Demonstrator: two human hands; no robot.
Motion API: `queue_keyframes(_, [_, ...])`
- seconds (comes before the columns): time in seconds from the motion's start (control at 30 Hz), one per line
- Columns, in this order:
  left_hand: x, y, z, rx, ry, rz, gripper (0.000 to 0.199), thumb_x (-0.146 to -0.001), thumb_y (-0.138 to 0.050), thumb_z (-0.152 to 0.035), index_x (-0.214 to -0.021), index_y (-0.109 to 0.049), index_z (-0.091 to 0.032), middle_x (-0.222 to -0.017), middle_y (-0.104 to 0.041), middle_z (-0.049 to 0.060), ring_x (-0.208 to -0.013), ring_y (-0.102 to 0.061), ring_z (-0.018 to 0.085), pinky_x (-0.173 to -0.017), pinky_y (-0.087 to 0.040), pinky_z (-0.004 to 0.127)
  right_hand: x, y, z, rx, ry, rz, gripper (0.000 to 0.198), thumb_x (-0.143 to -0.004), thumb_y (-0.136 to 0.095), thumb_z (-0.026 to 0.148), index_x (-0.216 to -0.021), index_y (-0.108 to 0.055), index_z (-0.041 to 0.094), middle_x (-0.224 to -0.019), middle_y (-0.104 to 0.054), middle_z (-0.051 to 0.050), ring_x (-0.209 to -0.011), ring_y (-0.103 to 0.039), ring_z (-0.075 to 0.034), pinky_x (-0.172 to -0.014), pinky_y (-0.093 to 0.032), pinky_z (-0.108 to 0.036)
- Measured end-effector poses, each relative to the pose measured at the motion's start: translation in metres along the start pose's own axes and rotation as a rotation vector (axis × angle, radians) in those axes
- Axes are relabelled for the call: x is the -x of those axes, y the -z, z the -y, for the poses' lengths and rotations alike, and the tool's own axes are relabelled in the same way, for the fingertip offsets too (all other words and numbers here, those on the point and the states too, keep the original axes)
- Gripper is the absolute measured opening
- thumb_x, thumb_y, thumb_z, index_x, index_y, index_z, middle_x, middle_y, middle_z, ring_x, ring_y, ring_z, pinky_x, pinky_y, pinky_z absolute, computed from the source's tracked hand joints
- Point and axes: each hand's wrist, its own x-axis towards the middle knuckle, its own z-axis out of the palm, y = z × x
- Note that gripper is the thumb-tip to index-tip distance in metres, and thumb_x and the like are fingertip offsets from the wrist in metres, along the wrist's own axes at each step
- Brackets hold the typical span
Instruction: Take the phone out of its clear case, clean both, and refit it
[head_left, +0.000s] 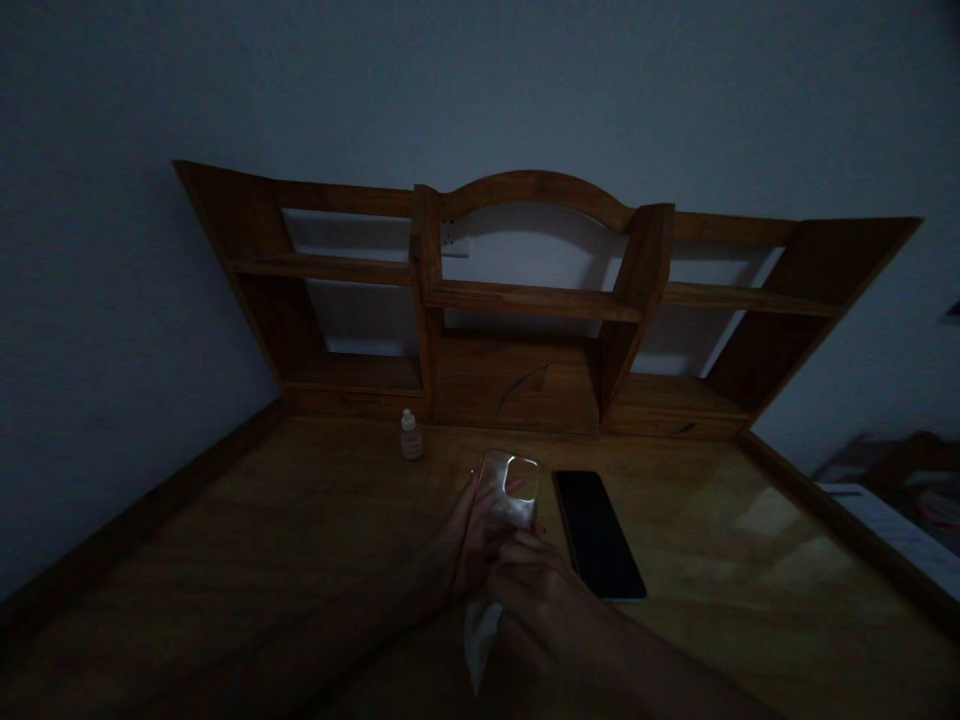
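Note:
My left hand (pixel 459 545) is closed around a clear phone case (pixel 498 490), which stands tilted up above the desk with its camera cutout at the top. Fingers show through the see-through back. Against the case's lower part, my right hand (pixel 536 590) is bunched around a white tissue (pixel 480 640), whose loose end hangs down below the fingers. To the right of the hands a black smartphone (pixel 600 535) lies flat with its dark screen up. A small dropper bottle (pixel 410 437) with a white cap stands upright beyond my left hand.
At the back of the wooden desk (pixel 315 520) rises a wooden shelf unit (pixel 525 300) with several compartments. A wall socket (pixel 454 240) shows behind it. Raised edges border the desk on the left and right. White papers (pixel 892 530) lie beyond the right edge.

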Motion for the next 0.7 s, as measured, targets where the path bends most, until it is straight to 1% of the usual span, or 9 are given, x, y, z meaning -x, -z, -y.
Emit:
queue_keyframes(0.1, [-0.001, 0.004, 0.002, 0.025, -0.020, 0.025, 0.065, -0.096, -0.025, -0.064, -0.143, -0.038, -0.021, -0.098, -0.065, 0.011, -0.099, -0.062, 0.028, -0.084, -0.049, 0.035, 0.000, -0.002, -0.001, -0.004, -0.018, -0.017, 0.021, -0.080, -0.051, 0.015, -0.098, -0.060, 0.018, -0.100, -0.060, -0.008, -0.102, -0.053, -0.023, -0.099, -0.041, -0.041])
queue_keyframes(0.17, [0.000, 0.005, 0.002, 0.030, -0.028, 0.057, 0.063, -0.096, -0.027, -0.063, -0.143, -0.037, -0.023, -0.096, -0.065, 0.010, -0.101, -0.062, 0.029, -0.085, -0.048, 0.036, -0.001, -0.002, -0.001, -0.005, -0.031, -0.033, 0.019, -0.079, -0.051, 0.015, -0.095, -0.061, 0.018, -0.097, -0.061, -0.007, -0.100, -0.054, -0.022, -0.097, -0.043, -0.040])
queue_keyframes(0.23, [0.001, 0.004, 0.002, 0.045, -0.033, 0.082, 0.063, -0.096, -0.028, -0.062, -0.143, -0.037, -0.022, -0.093, -0.065, 0.009, -0.101, -0.061, 0.029, -0.083, -0.048, 0.034, 0.000, -0.001, -0.001, 0.005, -0.049, -0.037, 0.016, -0.080, -0.050, 0.016, -0.091, -0.061, 0.017, -0.096, -0.062, -0.008, -0.099, -0.055, -0.023, -0.097, -0.043, -0.041])
queue_keyframes(0.33, [0.001, 0.002, 0.001, 0.069, -0.055, 0.096, 0.062, -0.097, -0.029, -0.060, -0.142, -0.039, -0.018, -0.095, -0.065, 0.010, -0.101, -0.061, 0.027, -0.080, -0.048, 0.031, 0.001, 0.002, 0.000, 0.020, -0.071, -0.014, 0.015, -0.083, -0.049, 0.019, -0.091, -0.062, 0.016, -0.096, -0.063, -0.008, -0.100, -0.056, -0.023, -0.098, -0.043, -0.042])
queue_keyframes(0.5, [-0.001, 0.001, 0.001, 0.056, -0.036, 0.075, 0.067, -0.096, -0.024, -0.064, -0.143, -0.036, -0.017, -0.096, -0.065, 0.011, -0.098, -0.062, 0.025, -0.081, -0.047, 0.029, 0.001, 0.004, 0.000, 0.036, -0.069, 0.022, 0.020, -0.083, -0.049, 0.018, -0.098, -0.062, 0.015, -0.103, -0.064, -0.010, -0.102, -0.056, -0.024, -0.096, -0.045, -0.041])
queue_keyframes(0.6, [-0.001, -0.003, 0.000, 0.045, -0.024, 0.037, 0.069, -0.097, -0.017, -0.063, -0.142, -0.036, -0.015, -0.093, -0.065, 0.011, -0.093, -0.063, 0.024, -0.078, -0.048, 0.028, 0.001, 0.004, 0.000, 0.054, -0.042, 0.025, 0.018, -0.082, -0.051, 0.018, -0.095, -0.062, 0.015, -0.100, -0.064, -0.010, -0.104, -0.056, -0.024, -0.099, -0.044, -0.042])
queue_keyframes(0.7, [0.001, -0.008, -0.003, 0.005, -0.004, 0.011, 0.071, -0.096, -0.013, -0.064, -0.140, -0.040, -0.016, -0.091, -0.065, 0.011, -0.092, -0.064, 0.023, -0.078, -0.048, 0.028, 0.000, 0.003, 0.000, 0.082, -0.012, 0.042, 0.013, -0.082, -0.052, 0.021, -0.091, -0.061, 0.016, -0.097, -0.064, -0.010, -0.102, -0.056, -0.025, -0.100, -0.043, -0.043])
